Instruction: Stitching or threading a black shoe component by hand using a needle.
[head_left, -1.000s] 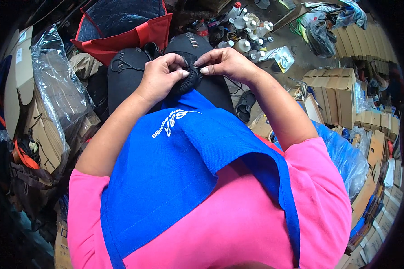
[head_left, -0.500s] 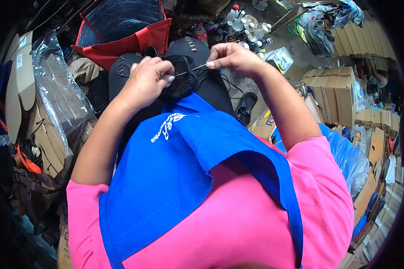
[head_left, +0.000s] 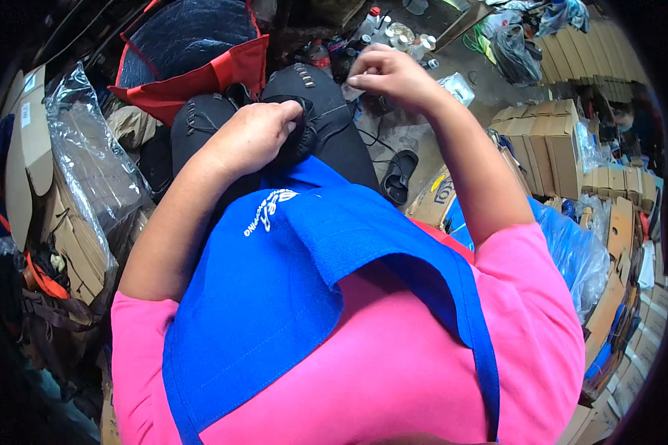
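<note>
A black shoe with a ribbed sole edge rests on my lap, partly hidden by my fingers. My left hand is closed around its upper side. Farther right and higher, my right hand is raised away from the shoe, thumb and fingers pinched together. A thin thread runs from the shoe toward that pinch; its end at the fingertips is blurred. Dark trousers with stitched slits on the knees lie under the work, and a blue apron covers my front.
A red bag with a silvery lining stands beyond my left knee. Several bottles stand on the floor ahead. Another black shoe lies at right, near stacked cardboard. Clear plastic and card sheets lean at left.
My right hand has moved up and to the right, away from the shoe. My left hand has shifted slightly right over the shoe and covers more of it.
</note>
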Demonstrator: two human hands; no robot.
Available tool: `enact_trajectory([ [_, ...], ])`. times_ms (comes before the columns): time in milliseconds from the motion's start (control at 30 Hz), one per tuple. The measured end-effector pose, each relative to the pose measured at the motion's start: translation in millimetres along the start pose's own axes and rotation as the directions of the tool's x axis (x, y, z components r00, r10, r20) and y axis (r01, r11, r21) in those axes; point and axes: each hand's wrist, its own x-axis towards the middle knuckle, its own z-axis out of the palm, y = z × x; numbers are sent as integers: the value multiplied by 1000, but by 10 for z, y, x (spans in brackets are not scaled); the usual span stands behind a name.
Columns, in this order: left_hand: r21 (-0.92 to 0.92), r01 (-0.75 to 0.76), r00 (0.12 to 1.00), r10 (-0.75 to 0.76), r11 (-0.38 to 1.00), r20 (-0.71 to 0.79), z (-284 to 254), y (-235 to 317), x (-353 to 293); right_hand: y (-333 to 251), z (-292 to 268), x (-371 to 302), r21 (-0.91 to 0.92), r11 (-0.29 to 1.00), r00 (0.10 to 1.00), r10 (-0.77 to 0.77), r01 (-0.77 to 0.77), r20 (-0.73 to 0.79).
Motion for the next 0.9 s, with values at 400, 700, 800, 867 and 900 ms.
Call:
enact_trajectory([
  [400, 186, -56, 991, 77, 981, -107, 174, -133, -118, -726, 395, 37, -602, 677, 888, -175, 422, 426],
  [700, 470, 82, 974, 29, 879, -225, -211, -390, -1023, 177, -167, -358, -672, 719, 982, -89, 179, 167],
  [800, 44, 218, 909, -187, 975, -372, -370, -357, -1225, 135, -395, -470, 109, 919, 925, 380, -378, -4],
  [867, -453, 180, 854, -367, 873, -369, -513, -205, -1049, 136, -548, -362, 610, 780, 972, 227, -139, -68],
  [900, -536, 123, 877, -344, 835, -335, -556, -152, -925, 45, -515, -283, 786, 619, 970, 185, 10, -157],
])
